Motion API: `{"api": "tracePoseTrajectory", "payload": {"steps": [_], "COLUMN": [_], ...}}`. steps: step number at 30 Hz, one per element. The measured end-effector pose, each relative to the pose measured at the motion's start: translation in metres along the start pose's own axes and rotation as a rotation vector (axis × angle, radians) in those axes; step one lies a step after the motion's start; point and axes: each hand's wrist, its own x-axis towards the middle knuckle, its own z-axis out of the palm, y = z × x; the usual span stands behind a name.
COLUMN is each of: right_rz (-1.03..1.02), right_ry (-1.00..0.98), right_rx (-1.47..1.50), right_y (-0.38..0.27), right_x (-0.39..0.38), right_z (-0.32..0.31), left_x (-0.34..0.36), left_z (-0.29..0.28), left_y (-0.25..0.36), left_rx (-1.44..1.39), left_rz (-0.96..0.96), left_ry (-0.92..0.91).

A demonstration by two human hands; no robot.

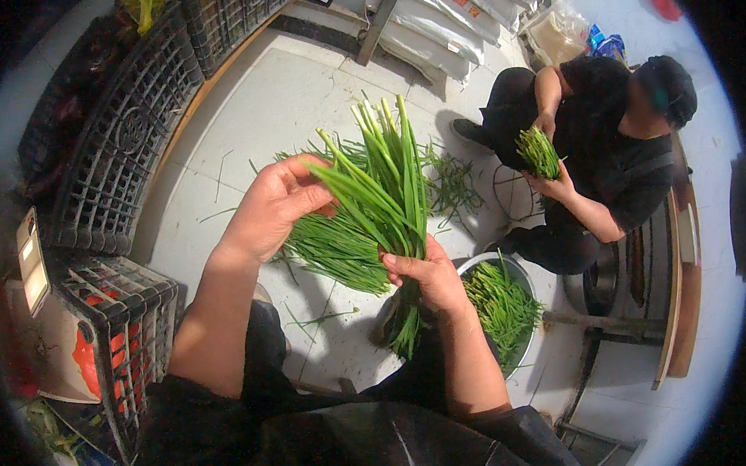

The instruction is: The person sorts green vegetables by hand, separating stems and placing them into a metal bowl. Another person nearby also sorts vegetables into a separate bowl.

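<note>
The left hand [276,202] has its grip pinched, thumb to fingers, on outer blades of the bunch of green stalks [385,195]. Below lies a heap of thinner greens [332,251] on the floor [242,93]. The raised bunch fans out long, smooth and bright green, pale at its upper ends, darker where it hangs below the right hand [432,279], whose grip clasps it. Farther right, a round basin [525,275] holds cut greens [503,311].

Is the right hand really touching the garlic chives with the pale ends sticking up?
Touching: the head view shows the right hand closed around that garlic chive bunch, thumb across the leaves.
</note>
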Motion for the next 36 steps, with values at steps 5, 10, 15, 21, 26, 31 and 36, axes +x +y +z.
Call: {"api": "tracePoseTrajectory", "payload": {"steps": [5, 10, 15, 21, 26, 31, 36], "right_rz": [0.067, 0.048, 0.111, 0.405, 0.481, -0.018, -0.398], "right_ry": [-0.041, -0.243, -0.651, -0.743, -0.5, 0.247, 0.2], "right_rx": [0.091, 0.373, 0.649, 0.861, 0.61, -0.611, -0.264], "right_y": [0.001, 0.0, 0.01, 0.031, 0.025, 0.011, 0.016], "right_x": [0.003, 0.001, 0.001, 0.0, 0.004, 0.022, 0.028], "right_z": [0.001, -0.006, -0.004, 0.012, 0.018, 0.001, 0.001], "left_x": [-0.001, 0.004, 0.007, 0.009, 0.01, 0.016, 0.011], "left_z": [-0.002, -0.017, 0.004, 0.025, 0.013, -0.012, 0.007], "left_y": [-0.004, -0.013, -0.037, -0.048, -0.041, -0.022, -0.031], "left_rx": [-0.07, -0.128, -0.476, -0.847, -0.98, -0.646, -0.381], "left_rz": [0.011, -0.113, -0.266, -0.151, -0.091, -0.12, -0.234], "left_ry": [0.045, 0.185, -0.232, -0.381, -0.298, 0.236, 0.188]}}
